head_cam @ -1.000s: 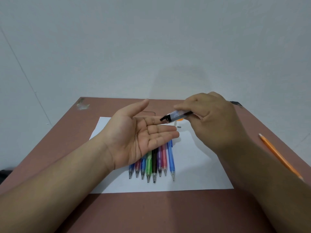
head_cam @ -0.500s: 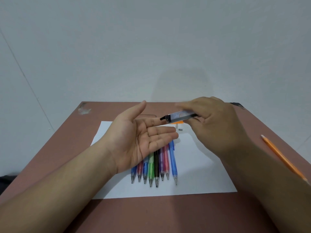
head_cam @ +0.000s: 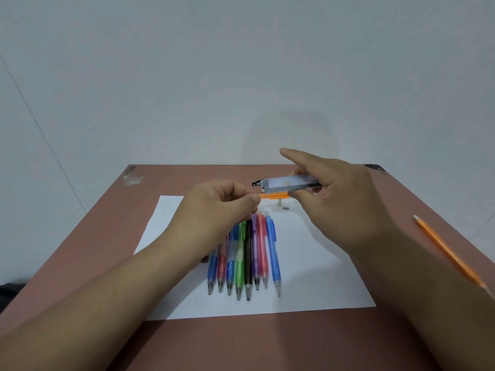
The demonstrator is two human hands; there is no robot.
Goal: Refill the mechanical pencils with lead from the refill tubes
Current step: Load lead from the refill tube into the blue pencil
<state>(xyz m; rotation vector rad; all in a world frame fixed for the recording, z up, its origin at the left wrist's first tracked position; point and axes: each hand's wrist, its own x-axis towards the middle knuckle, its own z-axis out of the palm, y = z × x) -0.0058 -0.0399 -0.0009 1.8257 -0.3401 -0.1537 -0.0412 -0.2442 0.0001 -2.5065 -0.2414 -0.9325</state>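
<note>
Clear refill tube [head_cam: 288, 182] (label unreadable) in right hand [head_cam: 345, 207]

Lower right of the frame, bare paper [head_cam: 316, 277] lies open between the pencil row [head_cam: 243, 258] and the right forearm. The left hand [head_cam: 222, 210] and right hand [head_cam: 340, 202] crowd the centre above the row's far ends. Two small caps [head_cam: 282, 206] lie beyond. An orange pencil [head_cam: 450, 253] crosses the table's [head_cam: 267, 344] right edge.

left hand [head_cam: 222, 207] turned palm down, fingers now curled, pinching
</note>
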